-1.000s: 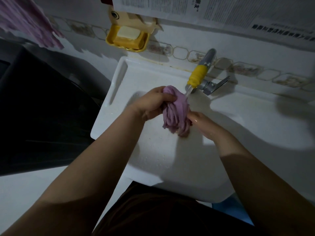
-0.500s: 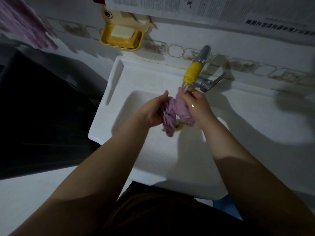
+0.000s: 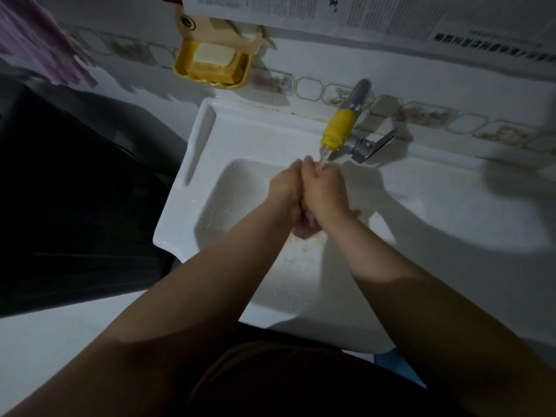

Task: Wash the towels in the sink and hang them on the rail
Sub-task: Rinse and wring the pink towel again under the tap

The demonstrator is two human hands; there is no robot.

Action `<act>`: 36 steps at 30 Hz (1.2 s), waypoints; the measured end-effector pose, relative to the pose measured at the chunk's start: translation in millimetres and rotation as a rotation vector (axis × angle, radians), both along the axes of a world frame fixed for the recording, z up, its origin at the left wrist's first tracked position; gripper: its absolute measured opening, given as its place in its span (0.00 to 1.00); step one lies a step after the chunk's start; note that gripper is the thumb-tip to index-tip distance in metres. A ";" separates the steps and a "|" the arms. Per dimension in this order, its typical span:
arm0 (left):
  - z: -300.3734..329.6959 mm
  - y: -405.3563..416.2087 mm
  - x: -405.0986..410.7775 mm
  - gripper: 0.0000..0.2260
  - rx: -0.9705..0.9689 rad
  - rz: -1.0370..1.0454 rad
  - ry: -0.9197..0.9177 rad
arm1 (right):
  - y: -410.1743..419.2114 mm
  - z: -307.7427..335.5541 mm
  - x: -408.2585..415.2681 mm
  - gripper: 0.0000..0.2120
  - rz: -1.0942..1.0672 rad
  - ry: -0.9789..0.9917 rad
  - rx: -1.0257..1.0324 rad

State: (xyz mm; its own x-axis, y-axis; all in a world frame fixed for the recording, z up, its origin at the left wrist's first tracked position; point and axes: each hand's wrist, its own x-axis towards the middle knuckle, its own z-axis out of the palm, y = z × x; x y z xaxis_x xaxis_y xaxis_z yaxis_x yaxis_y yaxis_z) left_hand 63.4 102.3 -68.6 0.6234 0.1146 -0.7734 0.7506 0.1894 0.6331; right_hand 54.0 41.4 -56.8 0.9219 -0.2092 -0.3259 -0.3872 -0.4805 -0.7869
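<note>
Over the white sink [image 3: 192,182], my left hand [image 3: 284,188] and my right hand [image 3: 326,188] are pressed together, both gripping a small purple towel [image 3: 305,228]. The towel is almost wholly hidden between my palms; only a bunched end shows below my wrists. Water runs from the tap with the yellow spout [image 3: 338,127] onto my right hand. Another purple towel [image 3: 36,46] hangs at the top left; no rail shows.
A yellow soap dish [image 3: 210,67] with a pale bar hangs on the tiled wall behind the sink. The tap's grey lever [image 3: 376,144] sticks out right of the spout. A dark bulky object [image 3: 69,206] fills the left side. Printed paper covers the wall above.
My hands have closed together around the purple towel, squeezing it until it is nearly hidden. Earlier it hung in plain sight between them under the spout.
</note>
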 end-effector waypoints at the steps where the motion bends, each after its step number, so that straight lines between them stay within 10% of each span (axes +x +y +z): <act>1: 1.7 -3.6 -1.9 0.17 -0.086 0.077 0.051 | -6.1 -0.6 8.5 0.19 -0.032 0.015 0.014; 6: -5.1 13.2 11.1 0.15 0.192 -0.026 -0.060 | 8.4 1.8 -5.3 0.26 0.040 -0.002 -0.007; 12: 4.9 26.9 4.0 0.19 -0.232 -0.223 -0.011 | -10.7 7.8 3.6 0.21 0.148 -0.065 -0.071; 19: -0.7 81.2 0.8 0.14 -0.210 -0.593 -0.146 | -48.1 16.8 17.7 0.07 0.308 0.079 0.188; 23: 5.2 87.4 6.3 0.06 -0.430 -0.430 -0.182 | -61.5 7.6 14.9 0.04 0.393 0.148 0.214; 27: 14.2 80.1 8.7 0.11 -0.509 -0.305 -0.230 | -68.4 0.8 14.7 0.20 0.501 0.279 0.144; 36: 4.5 31.8 7.9 0.19 -0.230 0.038 -0.036 | -17.4 3.7 -4.7 0.19 0.124 0.025 0.238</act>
